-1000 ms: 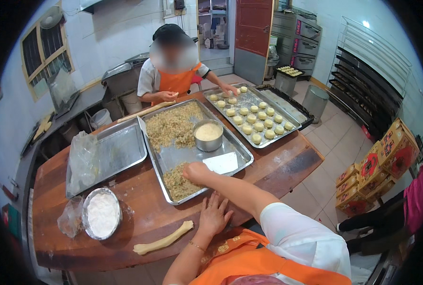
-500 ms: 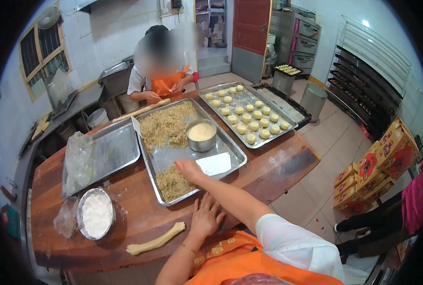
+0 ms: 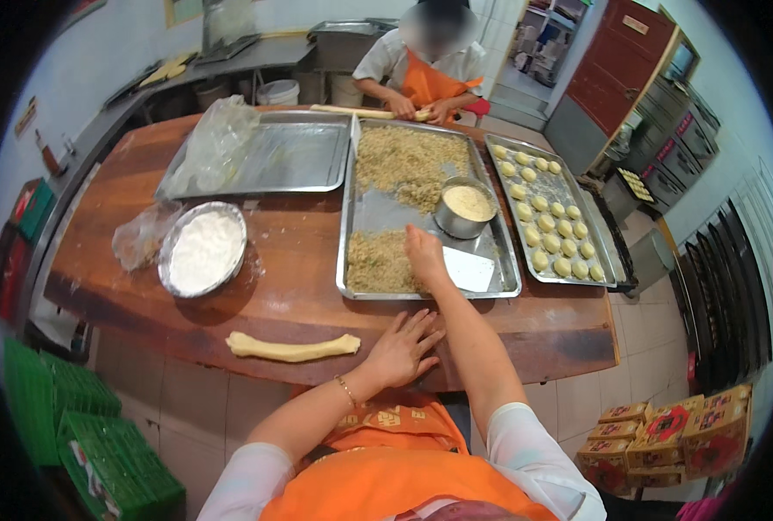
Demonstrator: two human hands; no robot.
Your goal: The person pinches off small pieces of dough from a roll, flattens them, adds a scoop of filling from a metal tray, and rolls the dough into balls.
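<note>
My left hand lies flat on the wooden table near its front edge, fingers spread, holding nothing. To its left is a pale roll of dough. My right hand reaches into a metal tray, against the right side of a patch of crumbly tan filling; its fingers are mostly hidden. Just right of that hand lies a flat white scraper. Behind it in the tray stands a round metal bowl of pale crumbs. A bigger heap of filling covers the tray's far part.
A bowl of white flour and plastic bags sit left, beside another tray. A tray of round dough pieces stands right. Across the table, a co-worker handles a long dough roll. Green crates stand lower left.
The whole view has swung left and down, bringing the green crates into sight. My right hand stays by the filling and my left hand on the table. The co-worker's hands now rest on the long roll.
</note>
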